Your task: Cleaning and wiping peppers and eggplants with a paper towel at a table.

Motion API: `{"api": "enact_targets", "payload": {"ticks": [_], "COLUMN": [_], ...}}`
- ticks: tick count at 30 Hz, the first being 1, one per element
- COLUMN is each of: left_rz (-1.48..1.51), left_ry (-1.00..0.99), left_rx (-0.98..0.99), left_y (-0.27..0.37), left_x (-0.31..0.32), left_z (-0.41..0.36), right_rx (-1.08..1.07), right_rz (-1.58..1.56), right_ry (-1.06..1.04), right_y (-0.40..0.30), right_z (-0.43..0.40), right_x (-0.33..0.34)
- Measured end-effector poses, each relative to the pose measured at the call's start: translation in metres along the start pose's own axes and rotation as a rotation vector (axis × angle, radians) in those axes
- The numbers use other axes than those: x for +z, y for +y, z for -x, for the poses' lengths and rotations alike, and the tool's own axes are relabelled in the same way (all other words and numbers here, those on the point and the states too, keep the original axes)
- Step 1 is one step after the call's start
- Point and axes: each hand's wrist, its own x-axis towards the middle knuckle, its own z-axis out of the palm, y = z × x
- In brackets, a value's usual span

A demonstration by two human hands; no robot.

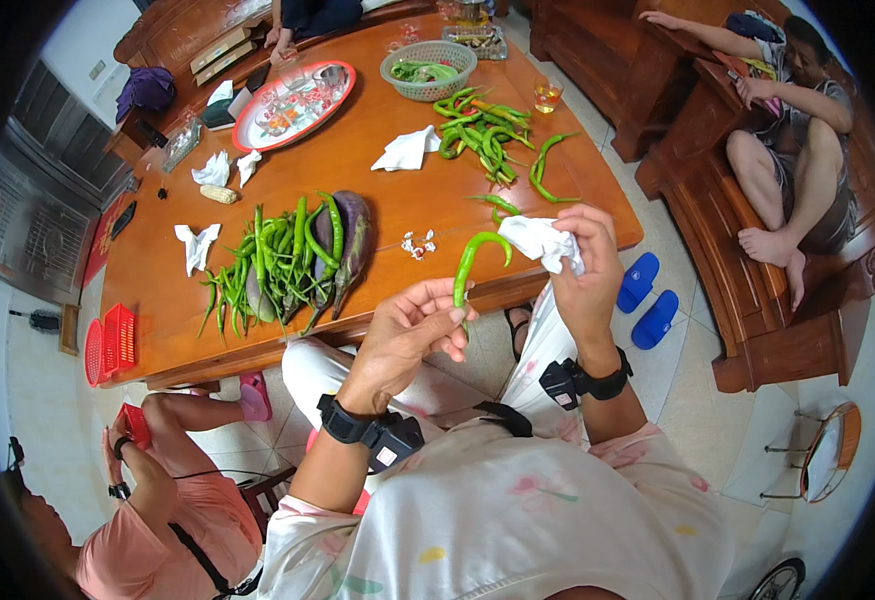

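Observation:
Between thumb and fingers, my left hand point(415, 326) holds a curved green chili pepper point(467, 264) by its lower end. My right hand point(587, 259) pinches a crumpled white tissue point(538, 241) just right of the pepper's hooked tip. Both hands are over the near edge of the wooden table point(407, 206). Beyond the tissue lie a loose green pepper point(499, 202) and a larger heap of green peppers point(486, 139). On the left, another pile of green peppers point(276, 251) rests against and over dark purple eggplants point(352, 236).
Farther back are a green mesh basket point(387, 75) with leafy greens, an oval tray point(241, 135) with glasses, and a glass of amber drink point(547, 94). A red basket point(119, 337) stands at the left edge. One person sits at lower left, another on a wooden bench at right.

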Motion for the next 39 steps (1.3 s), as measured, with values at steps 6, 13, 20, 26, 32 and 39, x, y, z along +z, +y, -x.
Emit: {"api": "enact_targets", "payload": {"ticks": [6,13,20,26,32,39], "left_rz": [-0.148,-0.266,-0.328,-0.585,-0.768,-0.969], "left_ry": [0.028,0.009,0.142,0.157,0.207,0.242], "left_rx": [0.068,0.148,0.161,0.24,0.378,0.504], "left_y": [-0.006,-0.01,-0.012,-0.018,-0.008,0.002], "left_x": [-0.004,0.003,-0.001,-0.004,-0.001,-0.006], "left_z": [-0.008,-0.007,-0.006,-0.009,-0.005,-0.001], "right_rx": [-0.14,-0.224,-0.15,-0.167,-0.121,-0.003], "right_rz": [0.011,0.164,0.27,0.099,0.178,0.26], "right_ry": [-0.067,-0.349,-0.097,-0.258,-0.324,-0.233], "right_y": [-0.013,-0.025,-0.015,-0.025,-0.018,-0.011], "right_z": [0.003,0.008,-0.007,-0.001,-0.004,-0.01], "right_x": [0.001,0.015,-0.005,0.002,0.0,-0.015]}}
